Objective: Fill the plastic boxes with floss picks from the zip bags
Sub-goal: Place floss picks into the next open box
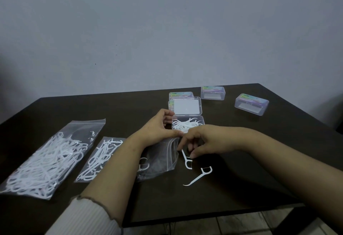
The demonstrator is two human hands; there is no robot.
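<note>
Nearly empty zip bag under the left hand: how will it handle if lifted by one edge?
The nearly empty zip bag looks thin and crumpled, so it is likely floppy and will sag. With only a pick or two visible inside, it is probably very light. Its glossy film may slip in a loose grip.

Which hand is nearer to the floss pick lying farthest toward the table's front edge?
Right. The right hand hovers just beyond that floss pick; the left hand is farther, by the open box.

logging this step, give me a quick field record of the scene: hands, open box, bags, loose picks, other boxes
left hand: holds the open box's near-left corner
right hand: fingers curled over a loose pick
open box: lid up, partly filled
zip bags: fullest, half-full, nearly empty
second loose pick: on table
closed boxes
</note>
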